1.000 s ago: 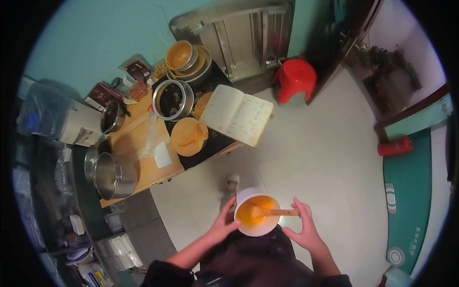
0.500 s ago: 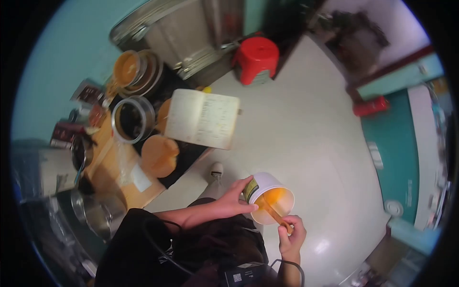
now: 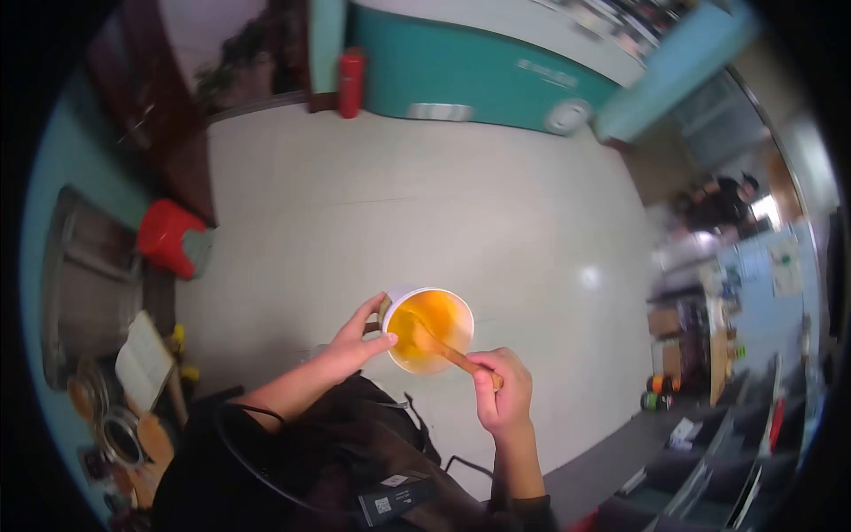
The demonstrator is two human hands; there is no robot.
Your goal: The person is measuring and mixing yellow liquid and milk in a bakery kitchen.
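Note:
A white tub [image 3: 464, 316] is held out in front of my body, its open mouth tilted toward me. Yellow-orange contents [image 3: 439, 310] coat its inner wall and bottom. My left hand [image 3: 362, 339] wraps round the tub's left side, thumb over the rim. In my right hand [image 3: 503, 386] is the handle of a wooden spoon [image 3: 452, 355], which slants down into the tub with its head in the yellow contents.
A red stool [image 3: 168, 238] stands at the left by the wall. Below it are an open notebook [image 3: 144, 362] and a metal pot [image 3: 122, 436]. A fire extinguisher [image 3: 351, 84] stands beside the teal counter [image 3: 443, 71]. At far right a person [image 3: 722, 199] is visible. Stairs run along the lower right.
My view has swung right, so the notebook and pots now lie at the far left and the counter at the top. The tub is still held, and the spoon reaches into it.

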